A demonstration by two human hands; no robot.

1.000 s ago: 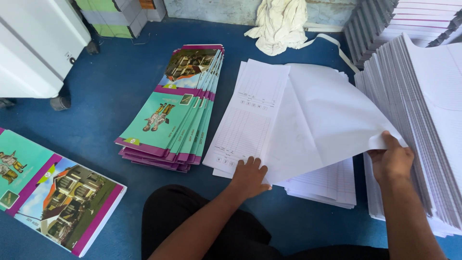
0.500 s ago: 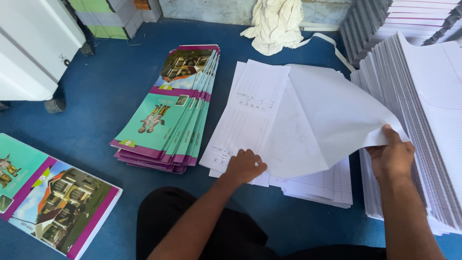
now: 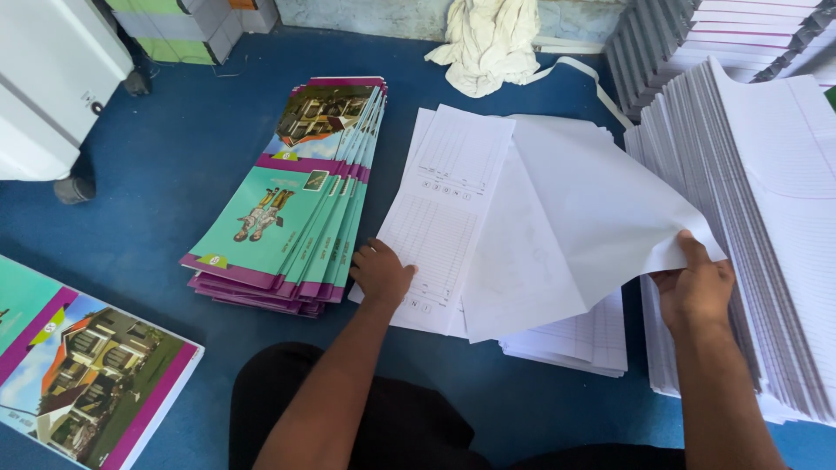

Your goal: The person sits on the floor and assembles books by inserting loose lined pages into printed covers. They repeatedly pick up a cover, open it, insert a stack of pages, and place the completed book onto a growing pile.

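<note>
a blue floor is carrying everything. a large fanned stack of ruled sheets is lying at right. a fanned pile of colourful booklet covers is sitting left of a printed white sheet pile. the right hand is pinching a lifted blank sheet. the left hand is pressing flat, fingers released, on the printed pile's near corner.

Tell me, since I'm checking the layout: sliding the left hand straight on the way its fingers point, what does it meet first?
Likely more of the printed sheet the left hand rests on; its fingers point up-right across it.
</note>
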